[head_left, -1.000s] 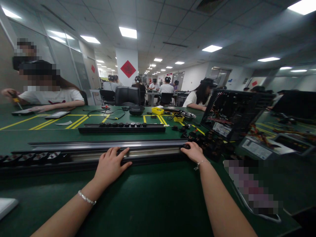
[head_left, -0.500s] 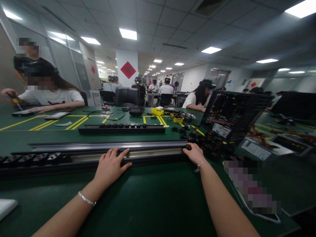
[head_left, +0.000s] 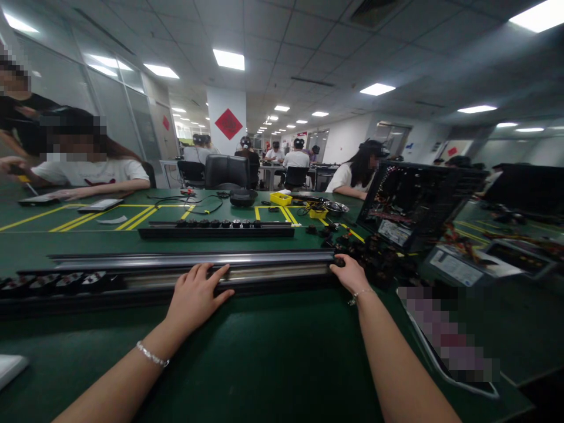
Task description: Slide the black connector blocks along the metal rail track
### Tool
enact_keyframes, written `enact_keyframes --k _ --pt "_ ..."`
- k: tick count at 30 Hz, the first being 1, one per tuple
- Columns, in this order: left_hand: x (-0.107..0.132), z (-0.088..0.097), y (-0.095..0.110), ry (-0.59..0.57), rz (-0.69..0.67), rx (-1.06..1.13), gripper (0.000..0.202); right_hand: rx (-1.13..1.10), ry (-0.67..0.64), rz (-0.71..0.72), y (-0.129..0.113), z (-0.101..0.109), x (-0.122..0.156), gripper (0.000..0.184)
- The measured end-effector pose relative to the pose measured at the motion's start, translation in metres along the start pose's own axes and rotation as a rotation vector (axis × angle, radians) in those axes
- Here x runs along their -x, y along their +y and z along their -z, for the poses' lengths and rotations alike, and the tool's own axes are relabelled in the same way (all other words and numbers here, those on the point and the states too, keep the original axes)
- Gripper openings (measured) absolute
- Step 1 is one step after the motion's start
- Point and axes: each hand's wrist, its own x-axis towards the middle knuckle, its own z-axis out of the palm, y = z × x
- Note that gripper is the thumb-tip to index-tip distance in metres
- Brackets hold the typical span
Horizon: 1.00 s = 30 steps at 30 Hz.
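My left hand point(head_left: 196, 292) lies with spread fingers on a long black track point(head_left: 282, 275) with a shiny metal channel, steadying nothing that I can see. At the track's right end, the fingers of my right hand point(head_left: 352, 275) are closed round a small black part point(head_left: 339, 262), mostly hidden by them. Several black modules with silvery tops point(head_left: 66, 284) sit in the left stretch of the track. Just behind runs a grey metallic strip point(head_left: 185, 258), parallel to it.
Farther back lies a shorter black track point(head_left: 215, 232) with round pieces. Loose black parts point(head_left: 379, 252) are heaped beside an open computer case point(head_left: 414, 200) on the right. Yellow trays point(head_left: 281, 198) stand behind. A co-worker point(head_left: 88, 167) sits across at the left.
My right hand has shifted very slightly right with the small black part. My left hand stays nearly still on the track. The standing person at far left has moved left.
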Motion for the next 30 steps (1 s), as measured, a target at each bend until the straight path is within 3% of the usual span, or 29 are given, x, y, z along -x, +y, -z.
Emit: enact_keyframes --k 13,30 --pt "0.000 0.001 0.000 -0.009 0.014 0.005 0.060 -0.114 0.014 -0.112 0.018 0.003 -0.008 0.041" --pt "0.000 0.003 0.002 0.007 0.009 -0.001 0.059 -0.106 0.062 -0.149 0.021 0.003 -0.008 0.039"
